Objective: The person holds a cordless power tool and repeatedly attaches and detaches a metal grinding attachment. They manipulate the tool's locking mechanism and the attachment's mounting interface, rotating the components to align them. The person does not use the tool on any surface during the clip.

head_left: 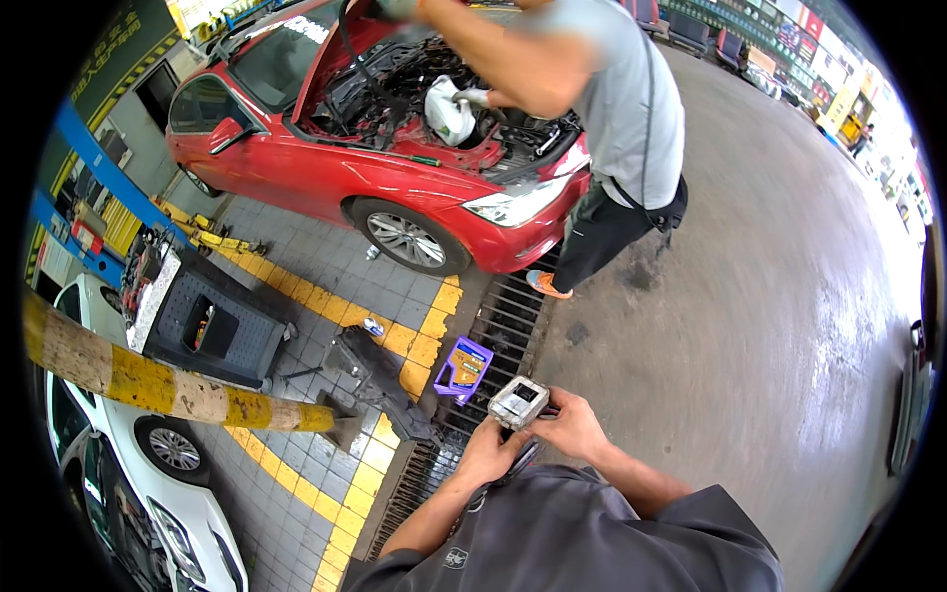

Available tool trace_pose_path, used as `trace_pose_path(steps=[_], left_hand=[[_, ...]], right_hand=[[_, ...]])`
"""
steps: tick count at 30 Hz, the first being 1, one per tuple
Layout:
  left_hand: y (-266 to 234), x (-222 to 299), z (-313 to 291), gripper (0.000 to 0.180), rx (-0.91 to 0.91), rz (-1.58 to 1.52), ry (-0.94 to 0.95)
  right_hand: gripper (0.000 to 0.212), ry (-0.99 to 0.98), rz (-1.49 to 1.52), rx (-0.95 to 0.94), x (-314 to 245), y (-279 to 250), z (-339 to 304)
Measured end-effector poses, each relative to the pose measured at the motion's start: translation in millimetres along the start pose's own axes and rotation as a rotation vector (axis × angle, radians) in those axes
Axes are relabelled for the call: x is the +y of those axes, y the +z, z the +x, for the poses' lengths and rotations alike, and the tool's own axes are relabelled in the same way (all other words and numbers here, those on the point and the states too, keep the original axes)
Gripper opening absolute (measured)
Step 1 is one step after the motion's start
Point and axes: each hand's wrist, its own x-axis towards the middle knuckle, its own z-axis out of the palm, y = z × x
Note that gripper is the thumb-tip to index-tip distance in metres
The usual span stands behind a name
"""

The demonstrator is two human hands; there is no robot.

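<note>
In front of my body I hold a small silver-white box-shaped device [519, 402] with a dark square on its upper face. My left hand [486, 452] grips its lower left side, fingers curled beneath it. On the lower right side my right hand [572, 424] is closed around it, thumb close to the other thumb. Part of a dark strap or cable shows under the hands; where it leads is hidden. Just beyond the device, a purple jug [464, 369] with a printed label rests by the floor grate.
A co-worker [631, 109] leans over the open engine bay of a red car [296, 173], one gloved hand at a white bag. A metal drain grate [508, 326], dark plastic car part [380, 380], striped post [197, 390], dark cart [222, 316] and white car [187, 503] lie leftward.
</note>
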Motion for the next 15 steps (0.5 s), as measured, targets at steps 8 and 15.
trace_pose_path(steps=[8,15], left_hand=[[-42,-11,30,0.036,0.125,-0.04,-0.09],[-41,-35,40,0.026,0.302,-0.132,-0.059]], right_hand=[[0.044,0.025,-0.048,-0.164,-53,15,68],[0.047,-0.15,-0.113,-0.268,-49,25,106]])
